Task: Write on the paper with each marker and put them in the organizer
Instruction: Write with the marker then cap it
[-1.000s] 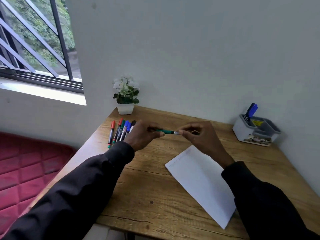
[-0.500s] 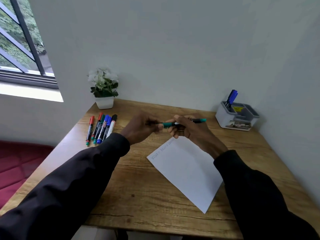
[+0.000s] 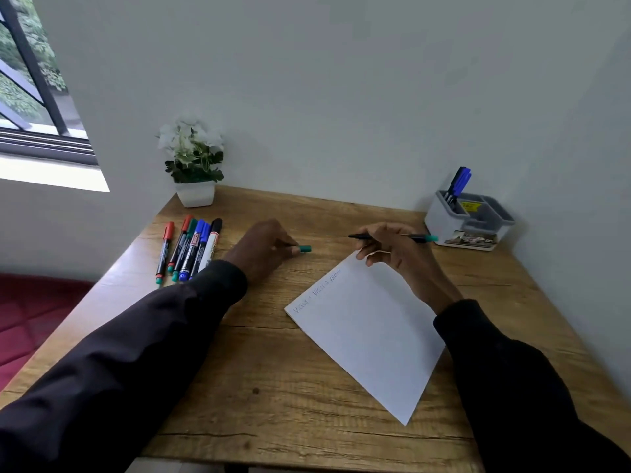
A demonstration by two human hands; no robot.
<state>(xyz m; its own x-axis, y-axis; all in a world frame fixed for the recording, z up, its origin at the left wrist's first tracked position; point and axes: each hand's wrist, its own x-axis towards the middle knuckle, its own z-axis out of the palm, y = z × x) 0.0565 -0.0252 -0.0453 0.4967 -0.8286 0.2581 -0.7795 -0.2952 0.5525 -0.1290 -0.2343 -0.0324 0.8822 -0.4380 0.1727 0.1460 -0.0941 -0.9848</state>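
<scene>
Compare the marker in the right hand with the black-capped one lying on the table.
The held marker is uncapped, its green cap in the left hand; the black-capped marker is closed. The right hand holds the first near the paper's far corner; the second lies flat among other markers. Both are slim markers.

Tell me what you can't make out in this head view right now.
Head view only:
Writing on the paper: too faint and small to read.
Green marker: mid-barrel hidden under the right hand and its grip.
Green cap: mostly buried in the left hand.
Organizer: front tray contents too small to tell.
Loose markers: labels too small.
</scene>
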